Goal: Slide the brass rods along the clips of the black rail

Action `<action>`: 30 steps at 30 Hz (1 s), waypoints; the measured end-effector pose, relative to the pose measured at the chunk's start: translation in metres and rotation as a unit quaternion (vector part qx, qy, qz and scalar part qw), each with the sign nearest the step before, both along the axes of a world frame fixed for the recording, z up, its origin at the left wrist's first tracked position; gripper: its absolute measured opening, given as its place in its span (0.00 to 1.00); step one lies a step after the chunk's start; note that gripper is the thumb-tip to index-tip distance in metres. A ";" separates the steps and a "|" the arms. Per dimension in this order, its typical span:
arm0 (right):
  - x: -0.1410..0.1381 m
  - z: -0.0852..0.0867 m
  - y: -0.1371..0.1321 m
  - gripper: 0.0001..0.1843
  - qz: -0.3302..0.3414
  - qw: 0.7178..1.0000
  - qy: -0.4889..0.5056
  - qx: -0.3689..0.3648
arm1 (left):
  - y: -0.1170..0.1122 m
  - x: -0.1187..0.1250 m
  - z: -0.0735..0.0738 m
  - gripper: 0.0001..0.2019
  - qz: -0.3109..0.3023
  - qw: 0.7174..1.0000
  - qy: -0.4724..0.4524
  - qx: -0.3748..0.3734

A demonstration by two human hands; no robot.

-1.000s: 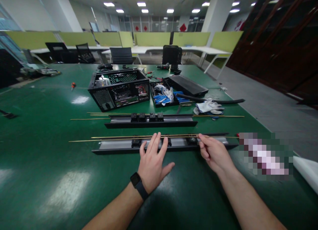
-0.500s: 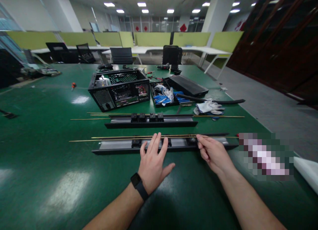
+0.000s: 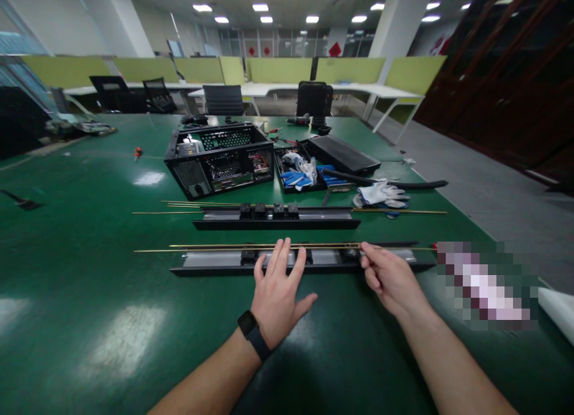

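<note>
A long black channel (image 3: 197, 272) with a pale inner face lies across the green table in front of me. Black blocks (image 3: 351, 253) sit in it, and thin brass-coloured rods (image 3: 210, 247) run along its length. My left hand (image 3: 278, 289), watch on the wrist, rests palm down over the channel's middle with fingers spread; the fingertips reach the rods and partly hide a block. Thumb and fingers of my right hand (image 3: 389, 277) are pinched on a rod near the rightmost block. Behind is a similar black channel (image 3: 278, 225) with several black blocks and more rods.
Farther back stand an open black computer case (image 3: 219, 164), a black tray (image 3: 305, 188) holding gloves, and a black panel (image 3: 343, 155). Gloves (image 3: 381, 194) and a black tube (image 3: 403, 183) lie at the right. A blurred patch covers something right of the near channel.
One rod's left end has slid slightly right along the near channel, with my right hand shifting slightly right too. My left hand stays on the channel. The whole view has shifted a little.
</note>
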State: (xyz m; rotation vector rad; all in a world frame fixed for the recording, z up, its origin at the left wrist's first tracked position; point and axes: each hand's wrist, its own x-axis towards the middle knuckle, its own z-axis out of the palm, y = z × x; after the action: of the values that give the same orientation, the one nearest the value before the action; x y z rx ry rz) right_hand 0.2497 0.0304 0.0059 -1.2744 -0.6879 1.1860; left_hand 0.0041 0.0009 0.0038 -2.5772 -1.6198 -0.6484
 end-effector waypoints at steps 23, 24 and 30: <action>0.003 -0.001 -0.001 0.21 0.014 1.000 -0.007 -0.001 | -0.002 0.000 0.003 0.41 0.012 1.000 -0.003 0.001; 0.002 0.000 -0.002 0.21 0.013 1.000 -0.010 -0.002 | -0.002 0.000 0.003 0.41 0.011 1.000 -0.003 0.002; 0.002 0.003 -0.001 0.19 -0.008 0.999 0.031 -0.002 | -0.002 0.000 0.003 0.41 0.009 1.000 -0.002 0.002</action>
State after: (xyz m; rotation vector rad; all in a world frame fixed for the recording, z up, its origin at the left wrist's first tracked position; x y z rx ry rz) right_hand 0.2521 0.0293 0.0092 -1.2404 -0.6286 1.2091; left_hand 0.0043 -0.0009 0.0064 -2.5578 -1.6394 -0.6534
